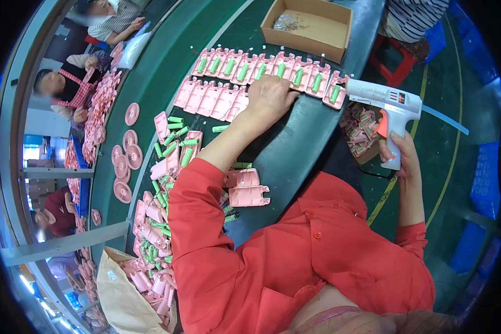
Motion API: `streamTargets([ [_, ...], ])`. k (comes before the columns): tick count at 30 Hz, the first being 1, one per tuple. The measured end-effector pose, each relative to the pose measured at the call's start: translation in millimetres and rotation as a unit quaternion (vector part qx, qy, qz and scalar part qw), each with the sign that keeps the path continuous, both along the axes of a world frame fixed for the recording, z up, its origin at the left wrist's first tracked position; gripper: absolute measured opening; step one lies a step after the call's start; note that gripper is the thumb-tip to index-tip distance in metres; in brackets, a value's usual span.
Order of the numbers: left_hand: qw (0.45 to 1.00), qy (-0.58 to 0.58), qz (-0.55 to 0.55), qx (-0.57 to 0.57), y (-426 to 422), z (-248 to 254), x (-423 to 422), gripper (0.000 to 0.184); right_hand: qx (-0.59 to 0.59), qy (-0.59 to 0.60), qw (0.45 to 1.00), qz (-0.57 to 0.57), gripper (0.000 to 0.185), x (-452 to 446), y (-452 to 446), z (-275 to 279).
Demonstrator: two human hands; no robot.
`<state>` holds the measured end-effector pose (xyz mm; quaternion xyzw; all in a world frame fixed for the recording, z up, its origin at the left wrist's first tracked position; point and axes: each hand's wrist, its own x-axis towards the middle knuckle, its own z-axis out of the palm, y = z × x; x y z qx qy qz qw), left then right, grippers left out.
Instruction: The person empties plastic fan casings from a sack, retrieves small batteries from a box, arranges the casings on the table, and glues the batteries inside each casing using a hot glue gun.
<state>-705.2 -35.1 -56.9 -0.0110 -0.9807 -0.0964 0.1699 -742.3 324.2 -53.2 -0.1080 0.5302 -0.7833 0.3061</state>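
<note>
My right hand (402,153) is wrapped round the handle of a white glue gun (398,106) with an orange trigger and a pale glue stick out of its back. The gun's nozzle end lies near the last pink shell (334,93) of the upper row. My left hand (271,100) is over the row of pink shells, fingers bent down at a shell with a green cell (261,71); its fingertips are partly hidden. Other shells in that row hold green cells (281,70). A lower row of pink shells (212,99) lies left of my left hand.
A cardboard box (337,30) stands at the bench's far end. Pink parts and green cells are heaped on the left by a paper sack (117,295). Round pink grilles (132,156) lie on the green belt (108,195). Co-workers sit beyond it. A red stool (392,72) stands at right.
</note>
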Motion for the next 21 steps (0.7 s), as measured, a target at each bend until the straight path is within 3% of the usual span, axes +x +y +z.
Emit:
streamTargets([
  [3, 0.998, 0.038, -0.051, -0.017, -6.4, 2.8, 14.5, 0.029, -0.011, -0.015, 1.000, 0.005, 0.041, -2.6, 6.4, -8.6],
  [12, 0.998, 0.029, -0.011, -0.063, -49.2, 10.2, 8.2, 0.025, -0.007, -0.027, 0.999, -0.026, 0.040, 4.4, -8.0, 6.3],
  [14, 0.999, -0.032, 0.016, -0.007, -52.3, 18.4, 8.0, 0.023, -0.003, -0.028, 0.999, -0.025, 0.040, 4.4, -9.7, 7.3],
  [16, 0.989, -0.064, 0.111, 0.075, -61.9, 33.2, 14.9, 0.026, -0.002, -0.021, 1.000, -0.010, 0.040, 2.4, -7.7, 6.7],
  [18, 0.983, -0.058, 0.147, 0.098, -84.4, 42.4, 25.3, 0.026, 0.000, -0.015, 1.000, -0.006, 0.041, 1.4, -8.3, 7.2],
  [19, 0.970, -0.116, 0.188, 0.103, -94.1, 47.4, 28.0, 0.028, 0.000, -0.014, 1.000, -0.004, 0.041, 0.7, -10.0, 6.8],
  [21, 0.981, -0.083, 0.164, 0.060, -109.9, 31.1, 36.8, 0.030, -0.007, -0.014, 1.000, 0.001, 0.041, -1.2, -11.8, 5.5],
])
